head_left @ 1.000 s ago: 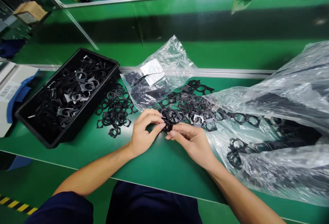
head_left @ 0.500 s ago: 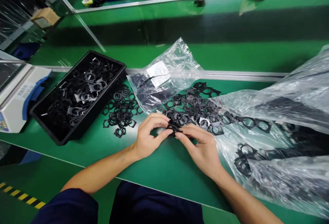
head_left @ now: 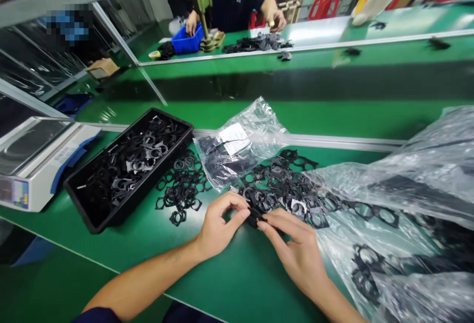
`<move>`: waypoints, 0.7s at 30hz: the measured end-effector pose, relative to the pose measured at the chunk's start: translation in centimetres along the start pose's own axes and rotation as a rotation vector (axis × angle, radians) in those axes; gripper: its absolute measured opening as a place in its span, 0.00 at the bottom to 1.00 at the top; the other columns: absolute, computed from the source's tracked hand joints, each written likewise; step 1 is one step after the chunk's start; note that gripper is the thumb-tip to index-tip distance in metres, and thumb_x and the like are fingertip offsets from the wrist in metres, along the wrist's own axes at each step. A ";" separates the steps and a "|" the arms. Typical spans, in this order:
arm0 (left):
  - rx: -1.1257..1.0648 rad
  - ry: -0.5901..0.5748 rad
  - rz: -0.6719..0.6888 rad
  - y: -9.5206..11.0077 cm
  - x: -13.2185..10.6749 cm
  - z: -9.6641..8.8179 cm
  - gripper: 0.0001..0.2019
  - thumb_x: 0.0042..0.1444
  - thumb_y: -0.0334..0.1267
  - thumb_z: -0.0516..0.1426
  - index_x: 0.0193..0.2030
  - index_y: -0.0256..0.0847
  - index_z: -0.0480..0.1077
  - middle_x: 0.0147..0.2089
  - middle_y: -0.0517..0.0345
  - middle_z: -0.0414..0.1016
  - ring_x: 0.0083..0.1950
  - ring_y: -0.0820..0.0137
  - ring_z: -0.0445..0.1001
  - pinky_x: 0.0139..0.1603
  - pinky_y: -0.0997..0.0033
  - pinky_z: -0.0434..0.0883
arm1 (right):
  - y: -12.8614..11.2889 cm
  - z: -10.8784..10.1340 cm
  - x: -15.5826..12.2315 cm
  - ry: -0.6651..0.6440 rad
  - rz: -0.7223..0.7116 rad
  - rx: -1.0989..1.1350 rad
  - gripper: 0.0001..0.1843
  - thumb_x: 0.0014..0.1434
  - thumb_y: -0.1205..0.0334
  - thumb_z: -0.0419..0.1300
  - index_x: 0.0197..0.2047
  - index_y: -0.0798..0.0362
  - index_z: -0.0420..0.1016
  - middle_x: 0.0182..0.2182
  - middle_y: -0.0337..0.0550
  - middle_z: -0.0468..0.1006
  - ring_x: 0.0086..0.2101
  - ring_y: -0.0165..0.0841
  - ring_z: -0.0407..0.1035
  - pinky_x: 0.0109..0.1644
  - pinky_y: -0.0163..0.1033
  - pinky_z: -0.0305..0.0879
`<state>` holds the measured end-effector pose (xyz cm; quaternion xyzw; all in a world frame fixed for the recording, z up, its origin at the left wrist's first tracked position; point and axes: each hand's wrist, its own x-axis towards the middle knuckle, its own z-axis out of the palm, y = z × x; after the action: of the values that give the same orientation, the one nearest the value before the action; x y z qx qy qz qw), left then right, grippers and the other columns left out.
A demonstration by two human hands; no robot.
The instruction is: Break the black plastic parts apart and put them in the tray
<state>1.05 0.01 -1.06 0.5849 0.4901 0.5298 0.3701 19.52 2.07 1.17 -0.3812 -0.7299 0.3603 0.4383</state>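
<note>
Black piece: between the two hands, at the near edge of the loose black parts on the green bench. Left hand: thumb and index tips pinched together on the piece's left side. Right hand: thumb and forefinger gripping its right side. Shape mostly hidden by fingers; one layer or several, I cannot tell.

Reads to me as fine fingertip work. Best done, I judge, with one hand steadying while the other works, pressure light and even; neighbouring frames look thin-walled, so a hard twist might bend or crack one. Dark on dark is hard to read: holding it over bare green nearer the body would show its edges better.

Around: black tray of parts off to the left; labelled clear bag beyond the hands; large plastic bag near the right forearm, worth keeping the sleeve clear of.
</note>
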 end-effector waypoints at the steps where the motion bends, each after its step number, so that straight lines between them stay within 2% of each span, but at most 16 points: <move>1: -0.022 0.002 -0.013 -0.1 0.1 0.1 0.08 0.66 0.40 0.59 0.37 0.38 0.72 0.37 0.53 0.77 0.39 0.70 0.76 0.41 0.70 0.74 | 0.0 0.0 0.0 -0.003 -0.006 -0.003 0.10 0.67 0.62 0.61 0.37 0.51 0.83 0.29 0.44 0.82 0.27 0.34 0.76 0.32 0.36 0.73; 3: -0.047 0.018 -0.006 -0.1 0.3 0.3 0.09 0.65 0.41 0.60 0.37 0.38 0.72 0.36 0.53 0.77 0.37 0.70 0.75 0.39 0.70 0.74 | 0.1 -0.1 0.1 -0.012 -0.014 -0.007 0.10 0.67 0.61 0.61 0.36 0.51 0.83 0.29 0.45 0.82 0.27 0.35 0.77 0.32 0.37 0.74; 7: -0.035 0.051 0.092 -0.1 1.0 0.5 0.09 0.63 0.41 0.62 0.36 0.39 0.72 0.35 0.53 0.77 0.34 0.70 0.75 0.36 0.69 0.75 | 0.3 -0.2 0.4 0.009 -0.039 -0.058 0.11 0.67 0.58 0.61 0.34 0.49 0.82 0.30 0.46 0.84 0.29 0.38 0.79 0.35 0.39 0.77; 14: 0.089 0.109 0.194 -0.1 1.8 0.2 0.10 0.63 0.43 0.61 0.34 0.40 0.72 0.34 0.51 0.78 0.35 0.67 0.76 0.35 0.66 0.76 | 1.8 -0.4 0.9 0.020 -0.194 -0.139 0.10 0.66 0.56 0.61 0.34 0.47 0.81 0.31 0.43 0.84 0.29 0.39 0.81 0.35 0.38 0.80; 17: 0.093 0.113 0.220 -0.2 1.8 0.2 0.10 0.63 0.43 0.62 0.35 0.40 0.72 0.35 0.51 0.78 0.36 0.66 0.77 0.38 0.64 0.77 | 1.8 -0.3 0.9 0.024 -0.197 -0.136 0.09 0.66 0.57 0.61 0.34 0.47 0.81 0.31 0.43 0.84 0.29 0.38 0.80 0.35 0.38 0.79; 21: 0.024 0.108 0.217 -0.2 1.4 0.2 0.09 0.63 0.42 0.62 0.38 0.38 0.74 0.36 0.51 0.79 0.36 0.69 0.78 0.37 0.68 0.77 | 0.9 -0.2 0.7 0.026 -0.142 -0.103 0.08 0.66 0.59 0.62 0.35 0.47 0.81 0.31 0.44 0.84 0.29 0.38 0.79 0.36 0.39 0.79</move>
<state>1.12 1.47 -0.93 0.6094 0.4496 0.5915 0.2768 19.75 3.13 0.69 -0.3552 -0.7670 0.2850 0.4520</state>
